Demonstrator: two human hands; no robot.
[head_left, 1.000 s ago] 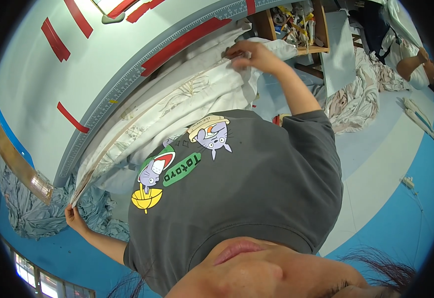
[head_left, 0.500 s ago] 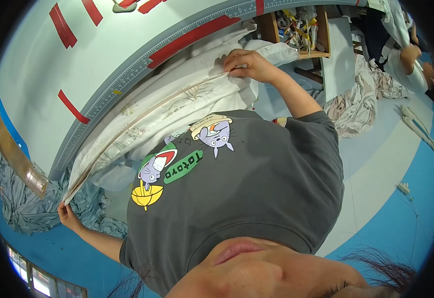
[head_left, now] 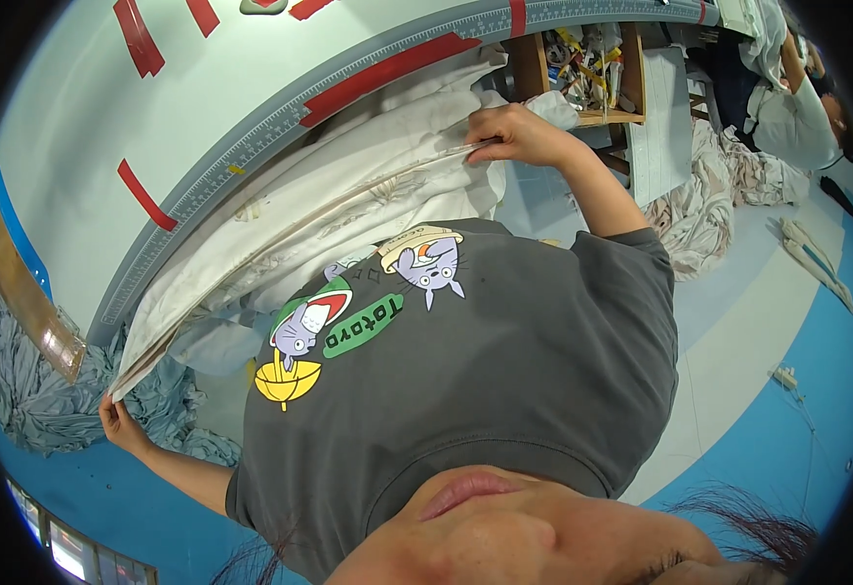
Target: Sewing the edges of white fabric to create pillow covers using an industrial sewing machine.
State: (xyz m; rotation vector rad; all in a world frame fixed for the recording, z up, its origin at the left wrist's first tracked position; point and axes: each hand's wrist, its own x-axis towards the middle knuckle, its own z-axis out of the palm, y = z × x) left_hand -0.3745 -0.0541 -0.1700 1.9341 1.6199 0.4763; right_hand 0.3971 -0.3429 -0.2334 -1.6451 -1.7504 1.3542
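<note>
A long white cloth with a faint leaf print (head_left: 280,234) is stretched between my hands, hanging along the near side of the table. At its left end my left hand (head_left: 124,426) pinches a corner, fingers closed. My right hand (head_left: 519,135) grips the folded edge toward the other end, thumb and fingers pressed together. Between them the edge runs in a nearly straight, doubled line. The lower part of the cloth is hidden behind my body.
A grey ruler strip (head_left: 192,195) with red tape lines the white table's (head_left: 65,195) edge. Crumpled blue-grey cloth (head_left: 46,390) lies at left. At right are a wooden tray of small tools (head_left: 587,68), a heap of pale fabric (head_left: 694,214) and another person (head_left: 792,127).
My right hand has shifted right along with the cloth edge. My left hand has moved slightly left, still pinching the corner. The other person's arm has moved up.
</note>
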